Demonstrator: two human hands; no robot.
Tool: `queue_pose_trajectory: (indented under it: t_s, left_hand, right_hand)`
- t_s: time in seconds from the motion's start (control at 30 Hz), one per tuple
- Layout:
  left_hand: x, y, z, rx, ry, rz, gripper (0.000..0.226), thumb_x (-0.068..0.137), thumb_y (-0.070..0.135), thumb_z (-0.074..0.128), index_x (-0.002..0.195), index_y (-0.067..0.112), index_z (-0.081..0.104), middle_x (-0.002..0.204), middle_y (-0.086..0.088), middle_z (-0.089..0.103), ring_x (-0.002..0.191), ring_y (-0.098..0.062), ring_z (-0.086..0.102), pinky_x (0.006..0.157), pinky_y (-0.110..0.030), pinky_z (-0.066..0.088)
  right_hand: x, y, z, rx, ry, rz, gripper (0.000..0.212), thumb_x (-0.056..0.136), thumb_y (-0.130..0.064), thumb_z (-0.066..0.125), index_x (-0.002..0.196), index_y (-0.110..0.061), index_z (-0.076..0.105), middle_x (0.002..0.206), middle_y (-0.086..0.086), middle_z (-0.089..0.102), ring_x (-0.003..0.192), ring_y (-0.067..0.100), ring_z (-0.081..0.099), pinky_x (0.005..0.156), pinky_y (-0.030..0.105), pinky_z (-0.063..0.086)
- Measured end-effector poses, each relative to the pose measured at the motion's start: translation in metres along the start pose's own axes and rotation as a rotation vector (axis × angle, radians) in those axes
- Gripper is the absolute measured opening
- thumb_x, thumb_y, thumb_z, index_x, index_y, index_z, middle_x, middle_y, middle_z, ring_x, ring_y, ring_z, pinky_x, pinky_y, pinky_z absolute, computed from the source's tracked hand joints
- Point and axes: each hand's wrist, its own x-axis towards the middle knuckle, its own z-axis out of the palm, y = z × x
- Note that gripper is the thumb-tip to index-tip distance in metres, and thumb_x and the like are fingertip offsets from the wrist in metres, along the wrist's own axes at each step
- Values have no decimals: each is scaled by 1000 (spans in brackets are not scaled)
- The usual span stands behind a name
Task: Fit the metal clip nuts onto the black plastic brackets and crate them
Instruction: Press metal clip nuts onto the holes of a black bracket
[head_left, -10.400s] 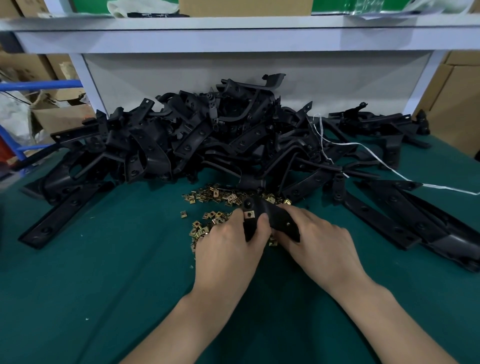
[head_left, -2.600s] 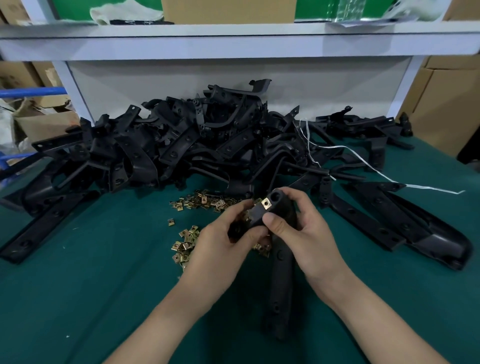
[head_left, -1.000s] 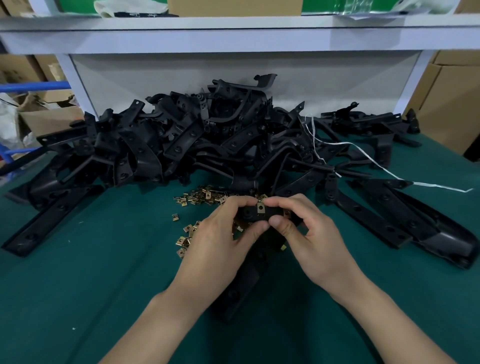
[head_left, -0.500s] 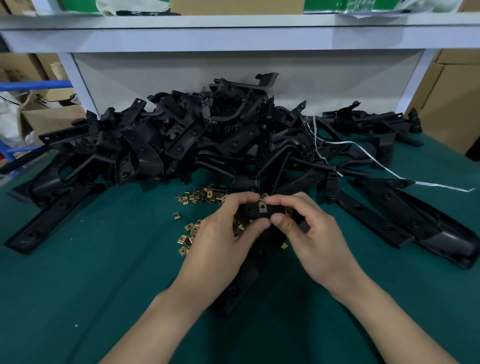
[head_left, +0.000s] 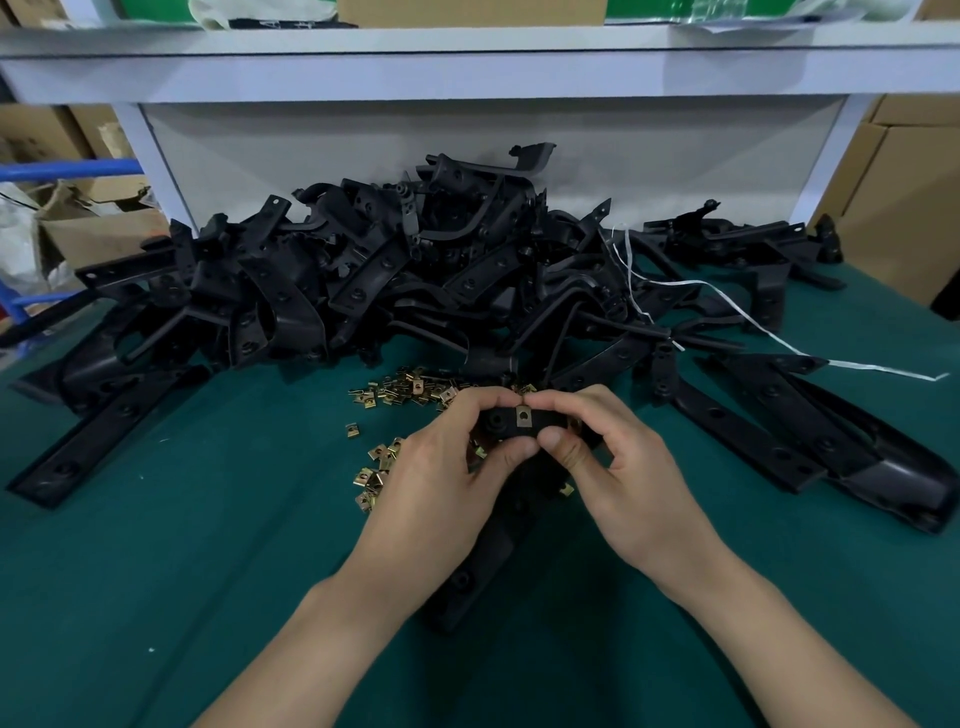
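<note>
Your left hand (head_left: 441, 467) and right hand (head_left: 623, 467) pinch the bracket (head_left: 470, 577) end, lowered toward the counter (head_left: 208, 545) since seconds ago; the clip nut (head_left: 522, 417) is on it, likely seating.

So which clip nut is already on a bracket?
The clip nut seated on the bracket gripped by the left hand and right hand; the other nuts lie loose on the mat.

A heap of brackets (head_left: 405, 280) is lying across the far surface (head_left: 156, 545). Loose clip nuts (head_left: 405, 389) are lying just near of it, left of centre. The left hand (head_left: 441, 483) and right hand (head_left: 623, 483) are gripping one bracket (head_left: 470, 577) at centre.
</note>
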Motion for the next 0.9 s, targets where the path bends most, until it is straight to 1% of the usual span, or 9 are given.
queue_pose_trajectory:
  t_s: [0.2,0.3,0.43,0.53,0.63,0.73,0.9]
  left_hand:
    - [0,0,0,6,-5,5,35,85,64,54,116,48,54,106,33,64,89,3,65,73,-12,49]
    - [0,-1,0,14,-6,10,35,85,63,54,116,46,54,105,32,64,89,5,65,72,-9,47]
    - [0,-2,0,15,-14,4,34,85,64,53,116,48,54,104,31,65,90,4,65,73,-11,48]
    - [0,-1,-1,24,-15,13,31,87,60,55,116,48,53,104,32,65,92,7,64,72,-7,45]
    - [0,-1,-1,21,-18,22,31,88,58,56,116,46,53,106,32,64,94,8,63,74,-5,44]
    - [1,-1,-1,17,-27,22,31,88,57,56,116,43,54,106,30,64,94,8,63,74,-6,44]
    - [0,-1,-1,24,-35,18,30,89,57,54,116,44,53,105,29,64,91,4,63,72,-8,45]
  right_hand:
    - [0,0,0,10,-4,3,25,100,-30,59,123,-40,65,111,-12,61,113,9,59,92,10,40]
    - [0,-1,1,16,-8,7,25,100,-28,59,124,-37,65,112,-13,61,115,8,58,93,10,39]
    - [0,-1,1,9,-2,2,25,100,-26,60,123,-37,65,110,-13,61,113,8,59,91,9,39]
    - [0,-2,1,10,-3,8,25,100,-26,60,122,-38,65,109,-14,61,112,7,59,91,9,39]
    - [0,-2,1,5,-5,14,25,100,-27,60,122,-38,64,110,-13,61,112,7,59,91,9,40]
    - [-1,-2,1,2,-5,14,25,100,-28,59,122,-38,64,110,-14,60,111,6,58,90,8,39]
    - [0,-2,1,8,-18,25,24,101,-28,59,122,-37,64,111,-13,61,111,7,59,91,9,40]
